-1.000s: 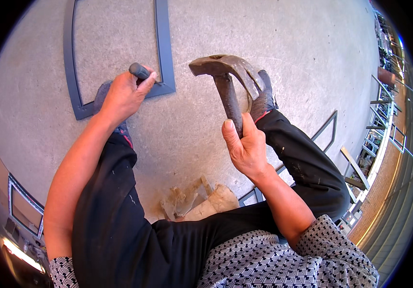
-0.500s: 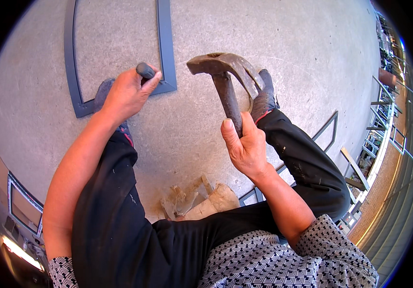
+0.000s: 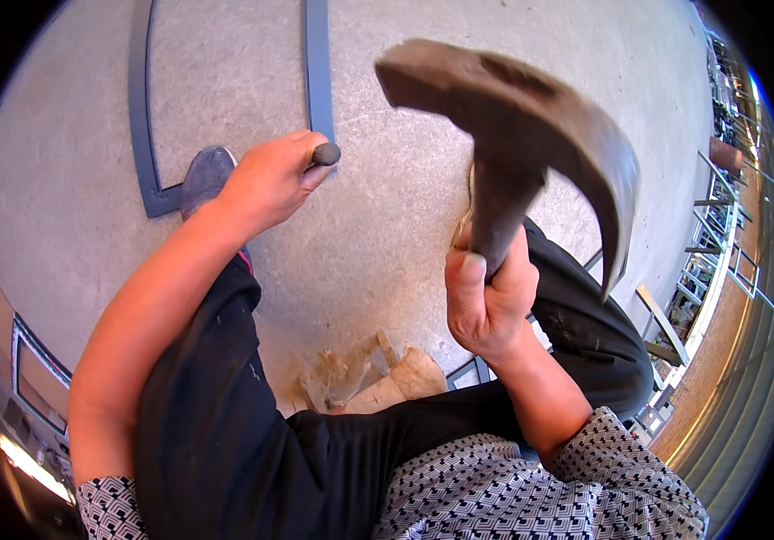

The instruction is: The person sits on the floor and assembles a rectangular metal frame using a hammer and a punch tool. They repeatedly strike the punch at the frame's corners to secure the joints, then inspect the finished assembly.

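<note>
My left hand [image 3: 265,184] is closed around a dark tool with a rounded end [image 3: 325,154]. Its lower part is hidden by the fingers, so its kind is unclear. It stands over the near right corner of a grey rectangular frame [image 3: 319,72] on the floor, and my hand covers that corner. My right hand [image 3: 492,301] grips a worn claw hammer [image 3: 517,112] by its handle. The hammer is raised high, its striking face toward the left and its curved claw toward the right, apart from the tool.
My left shoe [image 3: 208,175] is at the frame's near left corner. Torn brown wrapping [image 3: 405,378] lies between my legs on the concrete floor [image 3: 369,261]. Another frame [image 3: 40,373] is at the far left. Metal racks [image 3: 706,243] line the right side.
The hammer has risen toward the view and moved right, now looking much larger. My left hand and its tool have shifted slightly right, and the tool's end has tilted rightward.
</note>
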The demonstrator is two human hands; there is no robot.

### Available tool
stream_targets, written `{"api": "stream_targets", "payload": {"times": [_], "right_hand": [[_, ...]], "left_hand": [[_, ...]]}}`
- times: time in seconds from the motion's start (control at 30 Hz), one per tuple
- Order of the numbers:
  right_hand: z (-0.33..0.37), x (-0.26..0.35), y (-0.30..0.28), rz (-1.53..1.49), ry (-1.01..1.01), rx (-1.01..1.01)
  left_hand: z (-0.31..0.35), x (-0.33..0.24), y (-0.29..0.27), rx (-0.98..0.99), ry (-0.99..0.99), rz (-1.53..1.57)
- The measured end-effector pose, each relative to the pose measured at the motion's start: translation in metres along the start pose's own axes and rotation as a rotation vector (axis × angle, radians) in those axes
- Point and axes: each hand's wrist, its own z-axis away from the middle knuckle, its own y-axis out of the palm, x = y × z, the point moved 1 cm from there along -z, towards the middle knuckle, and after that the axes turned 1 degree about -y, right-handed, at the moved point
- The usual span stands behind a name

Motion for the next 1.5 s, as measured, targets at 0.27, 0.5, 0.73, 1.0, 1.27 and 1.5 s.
{"api": "stream_targets", "payload": {"times": [0.27,0.5,0.73,1.0,1.27,1.5], "right_hand": [[0.003,-0.01,0.011,0.069,0.096,0.085],[0.003,-0.022,0.011,-0.092,0.227,-0.015],[0.004,-0.041,0.02,-0.19,0.455,0.017],[0.006,-0.047,0.026,-0.251,0.511,0.012],[0.005,-0.044,0.027,-0.249,0.503,0.034],[0.005,-0.046,0.028,-0.261,0.5,0.031]], "left_hand": [[0.0,-0.003,-0.006,-0.046,-0.097,-0.011],[0.004,0.012,-0.016,-0.126,-0.471,0.175],[-0.004,0.012,-0.006,-0.105,-0.391,0.305],[-0.006,0.012,-0.004,-0.081,-0.39,0.202],[-0.006,0.013,-0.005,-0.078,-0.336,0.159],[-0.007,0.004,-0.007,-0.069,-0.324,0.151]]}}
